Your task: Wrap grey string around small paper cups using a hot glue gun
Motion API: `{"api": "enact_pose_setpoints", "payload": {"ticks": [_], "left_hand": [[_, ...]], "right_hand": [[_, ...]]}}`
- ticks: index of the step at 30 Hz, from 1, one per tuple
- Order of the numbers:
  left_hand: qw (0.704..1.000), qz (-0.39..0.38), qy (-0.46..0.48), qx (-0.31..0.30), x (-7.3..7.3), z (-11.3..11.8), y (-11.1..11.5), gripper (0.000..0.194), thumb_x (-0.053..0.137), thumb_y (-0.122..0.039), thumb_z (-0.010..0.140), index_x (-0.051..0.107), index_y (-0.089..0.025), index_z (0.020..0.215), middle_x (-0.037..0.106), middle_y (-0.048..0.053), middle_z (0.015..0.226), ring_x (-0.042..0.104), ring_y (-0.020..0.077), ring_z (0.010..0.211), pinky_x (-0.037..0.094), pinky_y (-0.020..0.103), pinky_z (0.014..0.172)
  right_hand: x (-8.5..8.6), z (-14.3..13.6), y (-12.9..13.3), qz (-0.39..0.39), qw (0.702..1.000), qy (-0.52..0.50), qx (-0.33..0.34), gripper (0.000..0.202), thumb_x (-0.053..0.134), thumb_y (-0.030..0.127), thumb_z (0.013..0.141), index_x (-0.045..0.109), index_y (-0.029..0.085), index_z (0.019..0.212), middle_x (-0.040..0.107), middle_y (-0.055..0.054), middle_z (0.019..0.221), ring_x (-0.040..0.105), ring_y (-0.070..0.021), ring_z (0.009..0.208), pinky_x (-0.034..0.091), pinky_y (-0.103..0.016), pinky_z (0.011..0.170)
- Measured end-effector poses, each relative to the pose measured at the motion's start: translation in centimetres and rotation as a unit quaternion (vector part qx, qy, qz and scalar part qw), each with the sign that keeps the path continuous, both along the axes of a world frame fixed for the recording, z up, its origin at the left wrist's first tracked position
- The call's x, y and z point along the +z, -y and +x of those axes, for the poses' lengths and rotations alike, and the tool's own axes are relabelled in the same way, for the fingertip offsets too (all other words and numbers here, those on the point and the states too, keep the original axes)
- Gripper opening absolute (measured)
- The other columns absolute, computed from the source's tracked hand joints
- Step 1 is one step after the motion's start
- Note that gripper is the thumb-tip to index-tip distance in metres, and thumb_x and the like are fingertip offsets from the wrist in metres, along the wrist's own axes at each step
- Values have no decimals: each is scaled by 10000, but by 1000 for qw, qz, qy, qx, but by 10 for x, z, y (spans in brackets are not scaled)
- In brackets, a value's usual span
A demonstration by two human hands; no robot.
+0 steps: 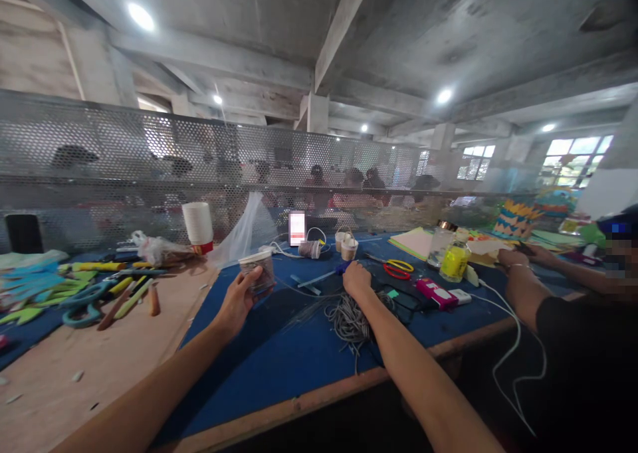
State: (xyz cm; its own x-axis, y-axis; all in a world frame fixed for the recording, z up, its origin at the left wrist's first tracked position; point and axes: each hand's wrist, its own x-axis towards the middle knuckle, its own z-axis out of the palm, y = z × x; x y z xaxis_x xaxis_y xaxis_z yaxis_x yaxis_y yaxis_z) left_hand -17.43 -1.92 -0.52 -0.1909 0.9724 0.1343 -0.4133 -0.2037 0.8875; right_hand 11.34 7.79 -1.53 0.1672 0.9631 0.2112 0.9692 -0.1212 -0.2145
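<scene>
My left hand (244, 295) is closed around a paper cup (257, 267) with grey-brown cord wound round its side and a pale rim. It is raised a little over the blue table surface (239, 366). My right hand (357, 279) has its fingers closed at a blue-purple object (342, 268), mostly hidden by the hand. Beneath my right wrist lies a tangled heap of grey cord (349, 323). A strand runs from the cup's side toward that heap. Translucent sticks (319, 279) lie between the hands.
Small cord-wrapped cups (349, 248), a lit phone (297, 228), scissors (399, 268) and a yellow bottle (454, 263) stand or lie beyond. Stacked paper cups (198, 224) and blue-handled scissors (87, 305) are left. A perforated metal screen (224, 154) rises behind. A co-worker's arm (518, 283) reaches in at right.
</scene>
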Motion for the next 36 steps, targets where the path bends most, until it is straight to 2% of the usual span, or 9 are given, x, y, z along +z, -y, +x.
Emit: {"api": "enact_pose_setpoints", "payload": {"ticks": [10, 16, 19, 22, 24, 25, 28, 31, 36], "left_hand": [[1000, -4, -10, 1, 0, 0, 0, 430, 870, -375, 749, 706, -155, 1081, 789, 64, 944, 774, 234, 797, 653, 354, 735], [999, -10, -31, -3, 0, 2, 3, 503, 891, -433, 726, 703, -175, 1114, 785, 57, 986, 768, 225, 837, 643, 348, 782], [999, -6, -50, -4, 3, 6, 8, 536, 901, -459, 714, 713, -179, 1130, 784, 73, 1054, 758, 230, 900, 632, 351, 806], [998, -4, -56, -14, 7, 10, 13, 583, 908, -473, 698, 713, -179, 1162, 785, 102, 1090, 759, 253, 935, 614, 369, 826], [998, -5, -66, -15, 8, 12, 14, 594, 911, -480, 689, 716, -171, 1158, 784, 122, 1108, 760, 268, 935, 604, 397, 850], [997, -2, -68, -18, 8, 12, 15, 585, 907, -482, 696, 718, -173, 1156, 780, 130, 1143, 757, 276, 965, 596, 405, 873], [997, 16, -76, -31, 6, 11, 14, 547, 873, -484, 749, 713, -195, 1185, 753, 137, 1263, 733, 294, 1092, 576, 404, 924], [996, 12, -82, -32, 1, 9, 10, 576, 871, -487, 752, 702, -189, 1216, 758, 144, 1240, 737, 301, 1073, 579, 402, 901], [996, -5, -84, -28, -5, 9, 6, 636, 905, -465, 713, 698, -170, 1237, 757, 151, 1212, 743, 291, 1000, 584, 404, 879]], "right_hand": [[1, -3, 4, -1, 1000, 15, 4, 422, 584, 242, 1000, 584, 5, 1349, 653, -321, 1287, 674, -344, 1229, 525, -399, 982], [26, -2, 20, 61, 997, 31, 37, 427, 648, 295, 979, 605, 66, 1337, 597, -291, 1375, 575, -378, 1317, 466, -497, 1062], [43, -18, 31, 158, 976, -38, 146, 234, 595, 263, 1017, 674, 145, 1203, 660, -202, 1309, 620, -313, 1255, 464, -457, 1071], [49, -51, 46, 124, 909, -219, 332, 196, 634, 347, 1016, 679, 185, 1117, 747, -93, 1138, 716, -211, 1053, 525, -331, 964], [48, -75, 57, 84, 856, -302, 411, 294, 697, 429, 972, 659, 195, 1144, 767, -67, 1104, 735, -204, 1028, 543, -320, 927], [46, -85, 61, 78, 844, -316, 427, 338, 733, 445, 941, 653, 196, 1155, 771, -68, 1102, 738, -214, 1036, 543, -329, 925], [39, -103, 68, 93, 853, -311, 409, 390, 811, 421, 871, 655, 182, 1137, 780, -77, 1051, 746, -242, 1009, 542, -357, 910], [34, -105, 66, 108, 865, -307, 381, 287, 823, 326, 857, 679, 184, 1062, 778, -56, 958, 744, -230, 936, 539, -348, 885], [32, -97, 64, 114, 844, -340, 400, 40, 718, 201, 890, 694, 195, 922, 760, -27, 902, 719, -186, 861, 536, -305, 855]]}}
